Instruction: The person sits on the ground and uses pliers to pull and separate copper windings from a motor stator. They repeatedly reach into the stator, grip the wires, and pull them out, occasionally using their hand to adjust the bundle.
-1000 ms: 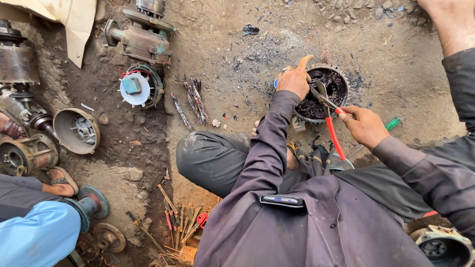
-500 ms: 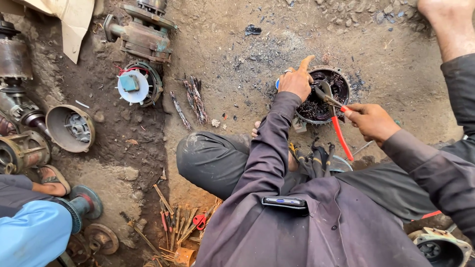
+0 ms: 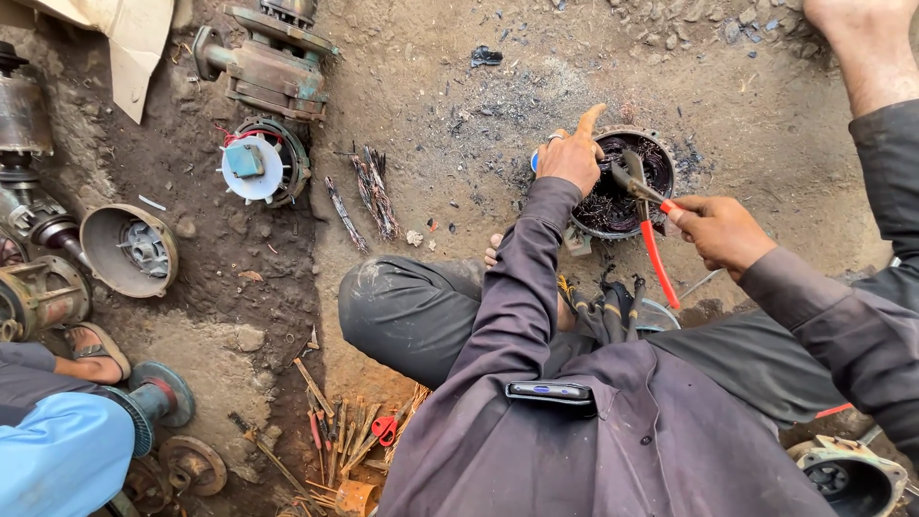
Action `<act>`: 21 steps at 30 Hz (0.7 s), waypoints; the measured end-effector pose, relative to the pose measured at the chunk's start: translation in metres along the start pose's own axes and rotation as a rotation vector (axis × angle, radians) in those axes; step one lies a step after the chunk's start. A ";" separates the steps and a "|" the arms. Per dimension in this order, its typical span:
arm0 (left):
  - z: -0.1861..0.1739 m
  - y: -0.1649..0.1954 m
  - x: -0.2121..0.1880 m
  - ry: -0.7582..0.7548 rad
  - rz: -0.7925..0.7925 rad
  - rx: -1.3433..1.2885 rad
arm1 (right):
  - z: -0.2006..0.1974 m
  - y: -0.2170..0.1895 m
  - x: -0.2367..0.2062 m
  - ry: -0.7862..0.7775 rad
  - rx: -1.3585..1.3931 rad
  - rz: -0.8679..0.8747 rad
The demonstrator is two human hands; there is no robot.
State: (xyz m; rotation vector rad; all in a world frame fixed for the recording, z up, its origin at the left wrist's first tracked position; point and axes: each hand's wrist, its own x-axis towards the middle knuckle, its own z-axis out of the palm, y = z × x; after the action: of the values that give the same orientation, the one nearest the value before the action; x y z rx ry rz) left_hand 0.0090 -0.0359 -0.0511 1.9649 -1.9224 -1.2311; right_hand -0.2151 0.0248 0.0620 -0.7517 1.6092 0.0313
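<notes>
Round metal ring (image 3: pixel 613 206) lying on open dirt; left hand (image 3: pixel 570 158) pressing rim, fingers spreading; right hand (image 3: pixel 718 230) fingers clamping red pliers (image 3: pixel 651 225), tips hiding in dark wires.

— How many pliers are you holding?
— One pair of red-handled pliers (image 3: pixel 643 206), over one round stator (image 3: pixel 620 182) by my left hand (image 3: pixel 571 158).
— Housings further left?
— Perhaps two bell housings (image 3: pixel 129 249).

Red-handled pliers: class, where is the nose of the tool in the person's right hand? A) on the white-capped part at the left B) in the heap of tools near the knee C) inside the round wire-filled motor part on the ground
C: the right hand points the red-handled pliers into the round motor part, which the left hand steadies.
</notes>
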 end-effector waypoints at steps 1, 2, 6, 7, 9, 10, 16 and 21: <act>0.000 0.000 0.000 -0.005 -0.003 0.001 | 0.000 -0.001 0.000 0.006 0.015 0.003; 0.001 0.000 0.000 -0.015 -0.008 0.001 | -0.001 -0.002 0.000 0.003 0.009 0.016; 0.002 -0.001 0.002 -0.014 -0.006 0.006 | -0.006 -0.007 0.005 -0.032 0.022 0.064; 0.002 -0.001 0.002 -0.003 -0.002 0.006 | -0.006 -0.007 0.007 -0.046 0.033 0.076; 0.002 -0.001 0.002 -0.025 -0.021 0.006 | -0.001 -0.003 0.010 -0.059 0.125 0.092; 0.001 0.000 0.002 -0.037 -0.029 0.005 | 0.002 0.001 0.011 -0.065 0.173 0.101; -0.004 0.003 0.000 -0.024 -0.020 0.003 | 0.085 0.058 0.014 0.290 0.180 -0.231; 0.001 0.004 -0.002 0.034 0.003 0.015 | 0.141 0.095 0.038 0.568 0.278 -0.496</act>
State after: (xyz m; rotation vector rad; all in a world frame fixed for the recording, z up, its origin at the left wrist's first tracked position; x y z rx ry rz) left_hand 0.0060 -0.0346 -0.0486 1.9765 -1.9231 -1.1779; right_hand -0.1364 0.1439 -0.0386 -0.9722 1.8528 -0.8107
